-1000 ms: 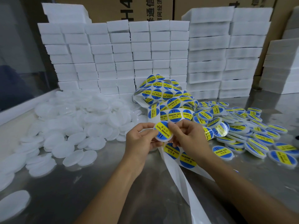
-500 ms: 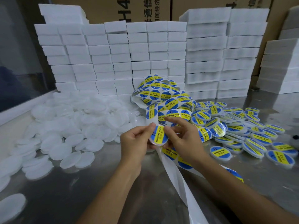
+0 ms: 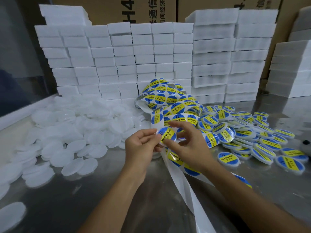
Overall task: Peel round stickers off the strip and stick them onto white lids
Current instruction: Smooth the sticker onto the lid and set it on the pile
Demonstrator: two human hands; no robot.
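Note:
My left hand (image 3: 142, 148) pinches a white lid with a blue and yellow round sticker (image 3: 168, 135) on its face. My right hand (image 3: 188, 145) is at the lid's right side, thumb on the sticker's lower edge, the other fingers spread and blurred above it. The sticker strip (image 3: 170, 100) lies in a tangled heap behind the hands, and its peeled white backing (image 3: 193, 199) trails towards me over the steel table. Plain white lids (image 3: 70, 132) are piled on the left. Stickered lids (image 3: 252, 132) are piled on the right.
Stacks of white foam blocks (image 3: 134, 56) wall off the back of the table, with cardboard boxes (image 3: 148, 9) behind them. More foam stacks (image 3: 289, 69) stand at the right. A small dark object (image 3: 306, 142) sits at the right edge. Bare steel table (image 3: 84, 199) lies near me.
The sticker has gone from being held over the lid to lying on its face. My right fingers have lifted and spread while the thumb stays on it. The camera shifted slightly.

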